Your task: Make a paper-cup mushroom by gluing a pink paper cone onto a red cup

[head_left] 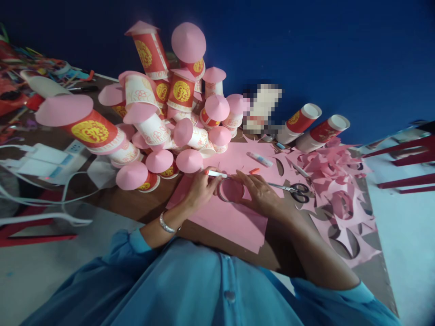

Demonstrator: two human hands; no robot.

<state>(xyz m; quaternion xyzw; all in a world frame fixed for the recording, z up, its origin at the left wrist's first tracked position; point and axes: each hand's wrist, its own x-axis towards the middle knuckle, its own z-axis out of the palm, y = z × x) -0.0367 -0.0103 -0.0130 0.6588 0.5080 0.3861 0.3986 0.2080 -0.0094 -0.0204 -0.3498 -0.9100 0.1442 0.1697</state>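
My left hand (203, 188) pinches a white marker (217, 174) with a red end, its tip at the rim of a round ring (220, 195). The ring lies flat on sheets of pink paper (231, 226). My right hand (260, 192) holds the ring from the right, its fingers over the far rim. Just beyond it lies a small orange-red cap (254, 171). Scissors (298, 192) rest beside my right hand, their blades partly beneath it. A glue stick (259, 159) lies farther back on the pink paper.
Many paper cups (181, 93) with pink cone tops crowd the back left. Two cup stacks (307, 118) stand at the back right. Pink paper scraps (343, 203) cover the right side. White cables and a power strip (73, 156) lie left. A blue wall (322, 54) rises behind.
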